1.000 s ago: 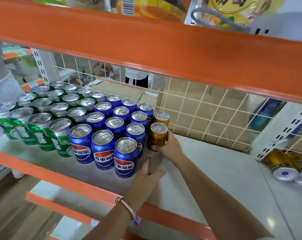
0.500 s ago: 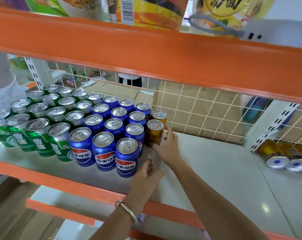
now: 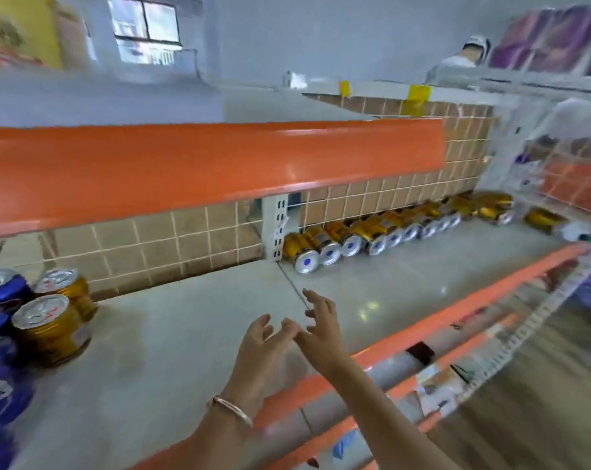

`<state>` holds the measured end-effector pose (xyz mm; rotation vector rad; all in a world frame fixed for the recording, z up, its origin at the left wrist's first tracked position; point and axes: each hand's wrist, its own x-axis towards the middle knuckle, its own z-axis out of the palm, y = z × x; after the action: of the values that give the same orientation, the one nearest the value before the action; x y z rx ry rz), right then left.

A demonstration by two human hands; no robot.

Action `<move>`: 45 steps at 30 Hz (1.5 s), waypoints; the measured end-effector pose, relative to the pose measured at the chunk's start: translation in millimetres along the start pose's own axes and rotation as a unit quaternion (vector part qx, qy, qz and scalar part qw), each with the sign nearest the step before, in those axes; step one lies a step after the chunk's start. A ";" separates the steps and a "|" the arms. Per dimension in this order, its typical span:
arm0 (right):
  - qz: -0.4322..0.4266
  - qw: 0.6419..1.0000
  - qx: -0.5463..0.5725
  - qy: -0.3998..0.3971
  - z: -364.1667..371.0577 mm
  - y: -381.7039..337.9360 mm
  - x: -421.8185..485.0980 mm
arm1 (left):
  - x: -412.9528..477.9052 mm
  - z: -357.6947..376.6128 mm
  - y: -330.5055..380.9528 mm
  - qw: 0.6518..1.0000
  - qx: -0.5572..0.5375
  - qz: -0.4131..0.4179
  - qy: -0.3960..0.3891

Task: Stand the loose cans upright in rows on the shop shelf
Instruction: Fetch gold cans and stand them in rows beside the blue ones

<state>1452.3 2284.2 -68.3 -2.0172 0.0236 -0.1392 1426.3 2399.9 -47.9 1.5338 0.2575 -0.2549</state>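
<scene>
At the far left, upright blue cans were seen, blurred, with red and white marks on their sides. Just to their right two upright gold cans were stood one behind the other, with their silver tops and pull tabs turned up.

Near the middle, the left hand, with a thin bracelet on its wrist, was held over the pale shelf with its fingers spread wide and nothing in it. The right hand was held just beside it, a little farther in, and was likewise wide and empty, with its fingers loosely bent.

To the right, at the far side of the shelf, the loose gold cans were laid on their sides in a row along the wire grid back. Each was set just beside the next, and the silver bottoms, marked with a blue dot, were turned towards the near edge. One more gold can was laid apart at the far right, blurred.
</scene>
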 end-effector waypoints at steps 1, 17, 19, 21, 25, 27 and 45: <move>0.006 1.000 0.000 0.019 -21.8 8.9 -1.6 | 1.9 23.3 0.8 1.000 0.000 0.002 -0.018; 0.088 0.986 0.026 0.143 -300.4 114.5 -1.4 | 7.9 317.2 21.2 0.990 -0.077 0.006 -0.117; 0.093 0.984 0.045 0.147 -315.8 124.1 4.7 | 12.7 335.6 22.6 0.989 -0.085 0.008 -0.121; 0.098 0.983 0.064 0.144 -327.0 133.3 13.3 | 23.3 351.8 22.3 0.989 -0.086 0.005 -0.123; 0.112 0.979 0.101 0.140 -345.5 150.5 42.0 | 59.5 381.6 26.8 0.990 -0.069 -0.010 -0.124; 0.120 0.977 0.109 0.142 -358.6 157.9 62.6 | 81.7 400.0 33.2 0.988 -0.068 -0.015 -0.140; 0.065 0.989 -0.129 -0.019 -404.9 198.2 265.8 | 239.0 466.7 87.3 0.981 -0.110 -0.110 -0.115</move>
<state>1681.0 1813.8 -49.2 -2.2698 0.1556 -0.0154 1683.1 1934.8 -32.3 1.2453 0.2633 -0.5573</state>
